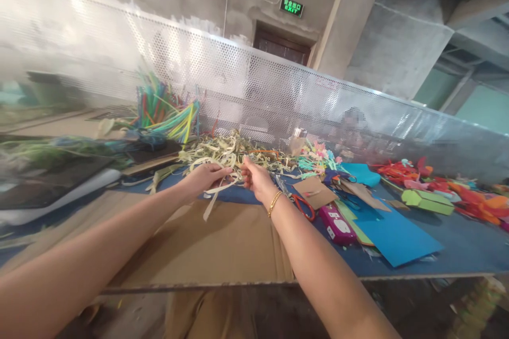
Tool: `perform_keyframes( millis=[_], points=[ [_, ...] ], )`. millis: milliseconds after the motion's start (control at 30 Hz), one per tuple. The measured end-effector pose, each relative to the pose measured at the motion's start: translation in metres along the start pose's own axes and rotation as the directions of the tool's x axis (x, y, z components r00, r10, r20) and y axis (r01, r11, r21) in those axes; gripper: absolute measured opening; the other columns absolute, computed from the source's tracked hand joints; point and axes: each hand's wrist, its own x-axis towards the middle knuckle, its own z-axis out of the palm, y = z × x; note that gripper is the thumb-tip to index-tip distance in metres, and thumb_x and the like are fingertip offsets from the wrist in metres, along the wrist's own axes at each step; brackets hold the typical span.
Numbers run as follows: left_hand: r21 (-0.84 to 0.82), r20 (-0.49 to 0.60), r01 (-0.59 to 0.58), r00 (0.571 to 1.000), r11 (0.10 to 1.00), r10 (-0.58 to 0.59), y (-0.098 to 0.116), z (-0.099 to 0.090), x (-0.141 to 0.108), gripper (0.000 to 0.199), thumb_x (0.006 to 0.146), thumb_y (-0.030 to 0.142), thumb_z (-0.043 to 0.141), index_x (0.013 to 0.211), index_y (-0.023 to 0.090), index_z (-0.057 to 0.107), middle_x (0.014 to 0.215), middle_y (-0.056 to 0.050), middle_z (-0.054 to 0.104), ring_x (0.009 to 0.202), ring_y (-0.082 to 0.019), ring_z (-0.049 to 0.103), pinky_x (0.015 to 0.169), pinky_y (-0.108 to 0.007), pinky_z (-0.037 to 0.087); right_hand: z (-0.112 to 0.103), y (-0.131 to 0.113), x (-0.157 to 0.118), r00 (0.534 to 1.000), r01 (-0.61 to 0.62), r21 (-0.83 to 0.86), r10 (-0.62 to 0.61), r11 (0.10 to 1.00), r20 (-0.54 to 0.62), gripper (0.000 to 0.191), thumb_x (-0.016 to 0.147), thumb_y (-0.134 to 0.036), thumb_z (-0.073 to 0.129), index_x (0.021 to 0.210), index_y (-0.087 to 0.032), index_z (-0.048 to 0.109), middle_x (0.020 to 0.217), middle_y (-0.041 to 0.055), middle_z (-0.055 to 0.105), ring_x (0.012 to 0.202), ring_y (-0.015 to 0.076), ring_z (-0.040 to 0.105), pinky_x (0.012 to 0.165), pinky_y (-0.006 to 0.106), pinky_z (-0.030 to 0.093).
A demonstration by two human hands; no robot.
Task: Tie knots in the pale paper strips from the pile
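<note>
Forearms (318, 259) over cardboard edge (222, 283), room between, hands (258, 179) at pale strips (214, 149)

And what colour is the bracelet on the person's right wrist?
The bracelet is gold-coloured; it shows in the head view, the only one.

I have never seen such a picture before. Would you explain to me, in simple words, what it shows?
There is no machine here: you see a person's own left hand and right hand. The single picture comes from a camera worn on the head, looking forward and down. Both hands are at a pile of pale strips and seem to pinch some, though blur hides the exact grip. Below, a cardboard sheet lies on the blue table. To the right are a purple box and a blue sheet.
</note>
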Motion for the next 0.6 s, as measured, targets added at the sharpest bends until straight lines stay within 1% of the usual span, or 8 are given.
perform_keyframes(
  millis=[33, 100, 167, 233, 333, 400, 500, 600],
  points=[
    [-0.047, -0.007, 0.016, 1.000, 0.999, -0.016, 0.000, 0.000, 0.001, 0.042, 0.071, 0.056, 0.065, 0.074, 0.015, 0.067, 0.064, -0.004, 0.063, 0.053, -0.012, 0.052, 0.048, -0.022, 0.038, 0.001, -0.001, -0.002, 1.000, -0.013, -0.076, 0.013, 0.997, 0.007, 0.043, 0.070, -0.059, 0.065, 0.074, -0.017, 0.061, 0.060, -0.0030, 0.056, 0.045, 0.0050, 0.041, 0.041, 0.019, 0.029],
    [-0.172, 0.001, 0.051, 0.999, 0.984, -0.052, 0.000, -0.001, 0.002, 0.042, 0.069, 0.056, 0.067, 0.078, 0.015, 0.067, 0.071, -0.005, 0.066, 0.062, -0.014, 0.059, 0.054, -0.022, 0.044, 0.003, -0.002, -0.006, 0.999, 0.014, -0.227, -0.004, 0.974, 0.043, 0.041, 0.069, -0.057, 0.066, 0.069, -0.016, 0.061, 0.059, -0.0009, 0.059, 0.045, 0.0060, 0.043, 0.042, 0.020, 0.028],
    [-0.245, 0.009, 0.079, 0.997, 0.966, -0.079, 0.000, -0.001, 0.002, 0.043, 0.068, 0.056, 0.068, 0.078, 0.015, 0.067, 0.074, -0.006, 0.068, 0.070, -0.016, 0.063, 0.059, -0.023, 0.047, 0.004, 0.000, -0.007, 0.994, 0.084, -0.340, -0.057, 0.937, 0.090, 0.034, 0.067, -0.049, 0.071, 0.065, -0.016, 0.062, 0.056, -0.0010, 0.059, 0.046, 0.0068, 0.045, 0.044, 0.020, 0.029],
    [-0.275, 0.015, 0.111, 0.994, 0.955, -0.112, 0.000, -0.002, 0.003, 0.044, 0.067, 0.057, 0.068, 0.076, 0.014, 0.066, 0.074, -0.007, 0.069, 0.072, -0.017, 0.064, 0.059, -0.023, 0.047, 0.004, 0.004, -0.005, 0.985, 0.162, -0.410, -0.121, 0.898, 0.124, 0.024, 0.067, -0.039, 0.071, 0.062, -0.017, 0.063, 0.054, -0.0019, 0.059, 0.047, 0.0076, 0.046, 0.047, 0.021, 0.033],
    [-0.272, 0.023, 0.134, 0.991, 0.953, -0.133, 0.000, -0.003, 0.003, 0.042, 0.067, 0.055, 0.070, 0.077, 0.014, 0.067, 0.076, -0.008, 0.069, 0.069, -0.015, 0.063, 0.056, -0.021, 0.046, 0.001, 0.009, 0.000, 0.960, 0.281, -0.489, -0.239, 0.826, 0.149, 0.015, 0.071, -0.030, 0.066, 0.063, -0.017, 0.065, 0.055, -0.0018, 0.061, 0.049, 0.0086, 0.049, 0.052, 0.022, 0.037],
    [-0.232, 0.034, 0.122, 0.993, 0.965, -0.117, 0.000, -0.004, 0.002, 0.037, 0.064, 0.048, 0.075, 0.078, 0.014, 0.068, 0.075, -0.006, 0.069, 0.065, -0.012, 0.060, 0.056, -0.020, 0.044, -0.001, 0.011, 0.003, 0.939, 0.343, -0.519, -0.303, 0.783, 0.164, 0.014, 0.074, -0.028, 0.063, 0.065, -0.017, 0.065, 0.060, -0.0004, 0.065, 0.053, 0.0095, 0.053, 0.056, 0.022, 0.039],
    [-0.170, 0.078, 0.072, 0.995, 0.983, -0.060, 0.001, -0.005, 0.001, 0.029, 0.059, 0.037, 0.079, 0.074, 0.015, 0.068, 0.068, -0.003, 0.066, 0.058, -0.010, 0.055, 0.053, -0.020, 0.041, -0.002, 0.010, 0.004, 0.918, 0.396, -0.521, -0.348, 0.756, 0.192, 0.012, 0.076, -0.028, 0.063, 0.069, -0.018, 0.066, 0.068, 0.0014, 0.068, 0.060, 0.0114, 0.059, 0.061, 0.024, 0.043],
    [-0.133, 0.118, 0.028, 0.993, 0.991, -0.012, 0.001, -0.008, 0.001, 0.024, 0.061, 0.036, 0.078, 0.068, 0.015, 0.067, 0.062, -0.002, 0.063, 0.050, -0.009, 0.048, 0.048, -0.020, 0.037, -0.002, 0.008, 0.003, 0.903, 0.429, -0.510, -0.365, 0.746, 0.225, 0.010, 0.076, -0.027, 0.064, 0.073, -0.018, 0.066, 0.071, 0.0019, 0.069, 0.063, 0.0123, 0.061, 0.065, 0.025, 0.045]
  ],
)
